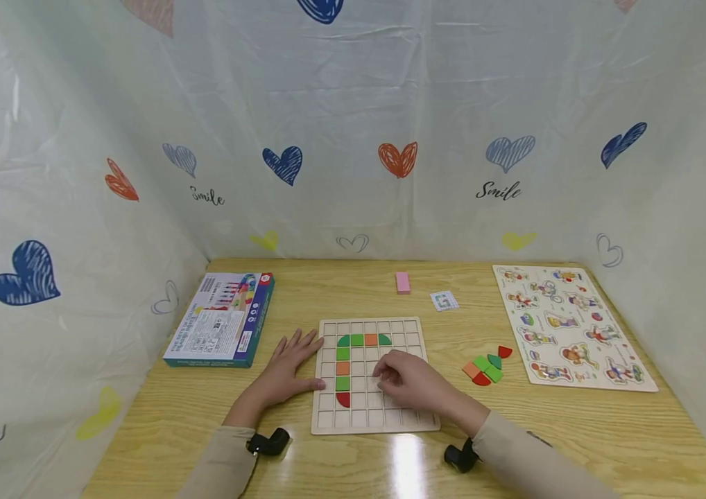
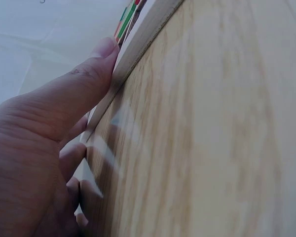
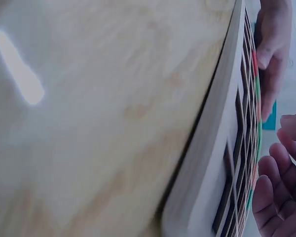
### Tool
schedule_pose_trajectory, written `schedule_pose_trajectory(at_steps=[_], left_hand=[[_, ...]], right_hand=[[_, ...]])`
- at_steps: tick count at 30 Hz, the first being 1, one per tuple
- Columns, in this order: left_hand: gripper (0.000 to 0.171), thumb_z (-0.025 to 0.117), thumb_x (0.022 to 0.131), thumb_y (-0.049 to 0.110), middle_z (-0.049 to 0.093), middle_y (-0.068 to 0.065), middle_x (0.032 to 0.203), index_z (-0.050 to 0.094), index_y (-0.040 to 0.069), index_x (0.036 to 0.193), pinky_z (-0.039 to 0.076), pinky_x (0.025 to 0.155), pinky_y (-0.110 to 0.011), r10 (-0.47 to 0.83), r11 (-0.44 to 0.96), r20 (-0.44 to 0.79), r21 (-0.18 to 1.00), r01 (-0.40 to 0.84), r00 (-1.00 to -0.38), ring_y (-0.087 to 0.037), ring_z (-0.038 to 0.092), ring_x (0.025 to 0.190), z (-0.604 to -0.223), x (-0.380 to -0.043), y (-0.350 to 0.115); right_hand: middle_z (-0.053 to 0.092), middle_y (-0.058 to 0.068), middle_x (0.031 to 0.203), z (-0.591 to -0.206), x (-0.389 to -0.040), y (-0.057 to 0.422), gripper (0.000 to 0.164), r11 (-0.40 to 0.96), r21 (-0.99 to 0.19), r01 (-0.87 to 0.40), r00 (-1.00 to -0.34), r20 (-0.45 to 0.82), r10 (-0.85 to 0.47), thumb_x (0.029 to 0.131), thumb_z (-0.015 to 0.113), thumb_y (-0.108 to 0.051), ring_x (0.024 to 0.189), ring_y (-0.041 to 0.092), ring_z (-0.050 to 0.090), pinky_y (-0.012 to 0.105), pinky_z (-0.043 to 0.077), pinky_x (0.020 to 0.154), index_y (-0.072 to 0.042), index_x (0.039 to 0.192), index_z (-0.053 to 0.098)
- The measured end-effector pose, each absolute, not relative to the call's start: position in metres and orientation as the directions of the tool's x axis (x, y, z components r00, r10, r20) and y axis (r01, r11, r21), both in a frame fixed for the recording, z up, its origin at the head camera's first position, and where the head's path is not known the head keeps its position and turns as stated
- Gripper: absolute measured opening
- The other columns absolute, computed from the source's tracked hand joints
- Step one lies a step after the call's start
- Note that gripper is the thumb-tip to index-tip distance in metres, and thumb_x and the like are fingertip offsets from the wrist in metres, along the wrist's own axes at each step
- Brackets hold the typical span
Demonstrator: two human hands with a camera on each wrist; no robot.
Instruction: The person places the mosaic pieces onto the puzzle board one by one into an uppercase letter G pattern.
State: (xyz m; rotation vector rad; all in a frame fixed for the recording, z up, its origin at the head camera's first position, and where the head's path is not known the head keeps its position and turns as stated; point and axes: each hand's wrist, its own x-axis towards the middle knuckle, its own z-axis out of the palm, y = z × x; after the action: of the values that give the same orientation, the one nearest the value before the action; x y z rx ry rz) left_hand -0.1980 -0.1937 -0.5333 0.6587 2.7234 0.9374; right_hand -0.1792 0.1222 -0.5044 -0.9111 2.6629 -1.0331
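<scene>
A wooden grid board [image 1: 395,421] lies on the table. Green, orange and red pieces form a row near its top and a column down its left side. My left hand [image 1: 286,369] rests at the board's left edge with fingers spread; in the left wrist view the thumb [image 2: 84,81] presses the board's side [image 2: 133,47]. Over the board's right half hovers my right hand [image 1: 415,384], fingers loosely curled. In the right wrist view its fingers [image 3: 274,197] show no piece between them.
Loose red, green and orange pieces [image 1: 482,369] lie right of the board. Behind it are a pink block [image 1: 402,283] and a small pattern card [image 1: 444,300]. A flat box [image 1: 218,319] sits at left, a picture puzzle board [image 1: 571,326] at right. A heart-printed curtain [image 1: 353,104] surrounds the table.
</scene>
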Motion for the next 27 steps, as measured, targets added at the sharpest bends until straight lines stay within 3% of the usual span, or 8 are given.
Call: schedule_pose_trajectory(at_steps=[9,21,27], left_hand=[[0.090,0.075,0.088,0.052,0.021,-0.010,0.168,0.037,0.014,0.159,-0.005,0.124,-0.056,0.470,0.700,-0.025,0.620,0.355,-0.882,-0.037,0.003,0.156,-0.533,-0.199,-0.194],[0.090,0.075,0.088,0.053,0.021,-0.009,0.168,0.037,0.014,0.159,-0.005,0.124,-0.056,0.472,0.703,-0.020,0.612,0.363,-0.881,-0.037,0.003,0.156,-0.535,-0.198,-0.194],[0.089,0.074,0.088,0.053,0.022,-0.010,0.168,0.037,0.014,0.159,-0.005,0.124,-0.057,0.476,0.701,-0.018,0.611,0.368,-0.879,-0.038,0.004,0.156,-0.534,-0.198,-0.194]], right_hand=[[0.058,-0.009,0.087,-0.502,-0.186,0.187,0.009,0.641,-0.661,-0.391,-0.883,0.074,-0.463,0.096,0.070,-0.010,0.079,0.007,0.054,0.025,0.050,0.068,-0.012,0.105,0.070],[0.068,0.001,0.111,-0.497,-0.188,0.268,0.022,0.743,-0.598,-0.300,-0.937,0.036,-0.349,0.095,0.072,-0.013,0.093,0.017,0.060,0.039,0.054,0.079,-0.010,0.117,0.071],[0.068,0.004,0.114,-0.499,-0.188,0.287,0.021,0.767,-0.574,-0.287,-0.939,0.011,-0.343,0.093,0.074,-0.012,0.098,0.024,0.062,0.045,0.055,0.083,-0.011,0.114,0.073]])
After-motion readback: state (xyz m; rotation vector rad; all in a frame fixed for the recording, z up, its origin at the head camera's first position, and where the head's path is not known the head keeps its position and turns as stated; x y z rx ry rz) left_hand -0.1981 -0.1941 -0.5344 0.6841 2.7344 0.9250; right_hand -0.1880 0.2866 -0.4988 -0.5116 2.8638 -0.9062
